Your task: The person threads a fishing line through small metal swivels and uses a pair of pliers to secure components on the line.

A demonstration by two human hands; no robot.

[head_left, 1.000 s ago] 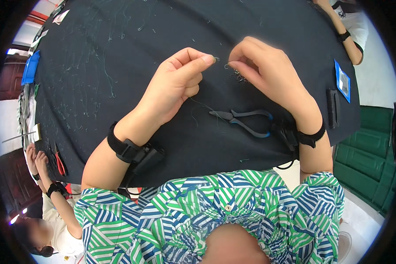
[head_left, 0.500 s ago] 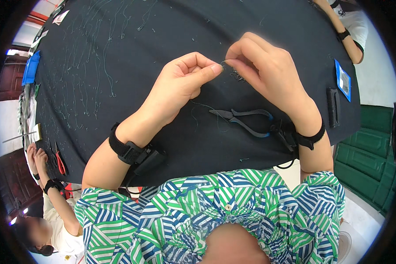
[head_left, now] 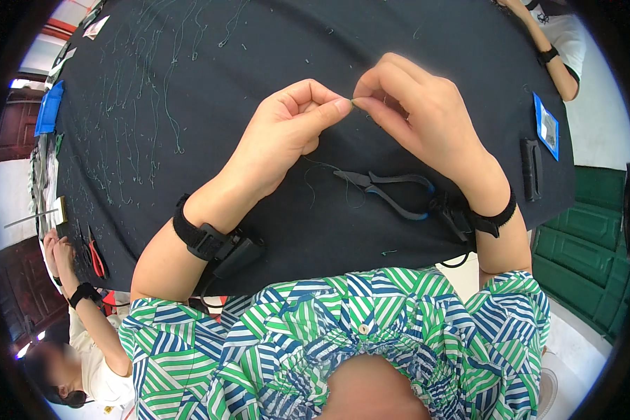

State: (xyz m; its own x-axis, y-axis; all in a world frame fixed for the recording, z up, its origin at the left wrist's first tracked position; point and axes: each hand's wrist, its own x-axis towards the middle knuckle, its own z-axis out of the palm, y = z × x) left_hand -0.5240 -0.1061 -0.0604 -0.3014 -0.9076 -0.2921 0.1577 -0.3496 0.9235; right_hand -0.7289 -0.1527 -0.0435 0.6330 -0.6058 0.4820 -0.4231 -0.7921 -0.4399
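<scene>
My left hand [head_left: 276, 133] is closed, its thumb and forefinger pinching a fine green thread [head_left: 322, 165] that trails out below the palm onto the cloth. Against those fingertips, my right hand [head_left: 430, 112] pinches too, with a tiny greenish bit of the thread showing between the hands. Whatever else the fingertips hold is too small to make out. Below the hands, pliers [head_left: 388, 187] with dark handles lie with their jaws pointing left, beside loose loops of thread.
A black cloth [head_left: 273, 35] covers the table. Several thin threads [head_left: 168, 105] lie spread at the left. At the right are a black bar-shaped object [head_left: 531, 170] and a blue packet [head_left: 546, 126]. Red-handled pliers [head_left: 95, 259] lie near a co-worker's hands [head_left: 61, 253]; another co-worker's arm [head_left: 539, 42] shows far right.
My right fingertips have moved slightly left and now meet the left ones. A small dark cluster seen earlier beneath my right hand is now mostly hidden. The pliers stay put.
</scene>
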